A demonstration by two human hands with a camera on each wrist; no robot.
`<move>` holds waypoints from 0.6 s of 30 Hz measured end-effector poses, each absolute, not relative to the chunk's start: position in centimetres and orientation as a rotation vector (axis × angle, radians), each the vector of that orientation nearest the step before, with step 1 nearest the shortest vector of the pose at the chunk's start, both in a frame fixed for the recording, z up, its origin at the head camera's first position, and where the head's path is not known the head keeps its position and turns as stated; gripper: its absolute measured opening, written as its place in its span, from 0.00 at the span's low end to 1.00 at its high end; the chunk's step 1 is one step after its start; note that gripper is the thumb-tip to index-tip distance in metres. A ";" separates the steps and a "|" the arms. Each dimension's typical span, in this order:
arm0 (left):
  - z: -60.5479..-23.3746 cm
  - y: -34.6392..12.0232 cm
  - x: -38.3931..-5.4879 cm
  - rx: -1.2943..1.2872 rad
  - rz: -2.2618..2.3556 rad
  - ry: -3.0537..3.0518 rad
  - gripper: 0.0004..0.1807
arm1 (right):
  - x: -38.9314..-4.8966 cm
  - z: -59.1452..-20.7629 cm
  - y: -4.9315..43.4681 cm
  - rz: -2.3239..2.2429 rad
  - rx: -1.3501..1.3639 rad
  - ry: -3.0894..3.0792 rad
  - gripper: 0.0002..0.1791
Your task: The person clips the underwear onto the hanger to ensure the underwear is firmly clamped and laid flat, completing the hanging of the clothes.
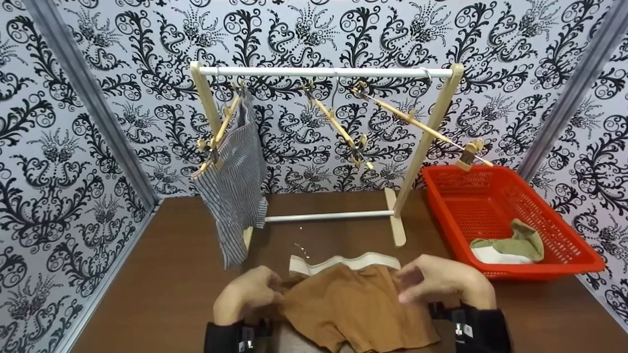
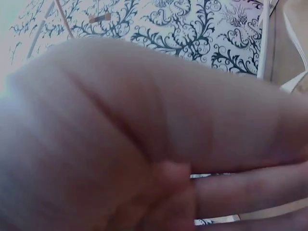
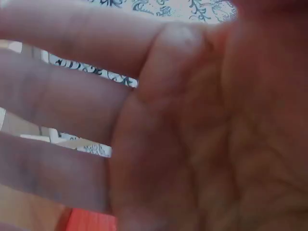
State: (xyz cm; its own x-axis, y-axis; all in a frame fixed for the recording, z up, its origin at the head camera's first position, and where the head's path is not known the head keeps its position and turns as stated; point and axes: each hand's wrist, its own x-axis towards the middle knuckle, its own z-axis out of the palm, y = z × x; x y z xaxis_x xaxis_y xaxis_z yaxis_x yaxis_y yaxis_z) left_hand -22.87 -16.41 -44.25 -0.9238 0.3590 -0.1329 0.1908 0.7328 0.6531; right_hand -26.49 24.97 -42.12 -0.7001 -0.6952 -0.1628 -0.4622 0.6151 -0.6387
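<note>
only the head view clearly shows the brown shorts (image 1: 363, 305)

Has brown shorts (image 1: 353, 304) laid on the table (image 1: 171, 274) between left hand (image 1: 250, 291) and right hand (image 1: 439, 279). Faces a rack (image 1: 319, 72) bearing three hangers (image 1: 335, 125) and one striped garment (image 1: 230, 186), near a red basket (image 1: 539, 268) holding green-and-white cloth (image 1: 522, 245).

There are three hangers (image 1: 226, 120) (image 1: 334, 120) (image 1: 411, 117), one rack (image 1: 274, 72), one basket (image 1: 539, 268), one brown garment (image 1: 360, 304), one striped garment (image 1: 235, 181).

No readable text or labels.
</note>
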 end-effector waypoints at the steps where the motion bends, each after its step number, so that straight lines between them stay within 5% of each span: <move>1: -44.4 -16.1 -23.1 0.427 0.974 2.728 0.13 | -26.7 -42.4 24.9 -0.789 -0.920 2.478 0.21; 9: -47.6 -13.4 -25.4 0.292 1.015 3.083 0.23 | -28.3 -45.5 23.7 -0.717 -0.652 2.766 0.19; 18: -48.8 -12.4 -26.6 0.285 1.211 3.155 0.20 | -28.7 -45.3 22.0 -0.772 -0.915 2.712 0.15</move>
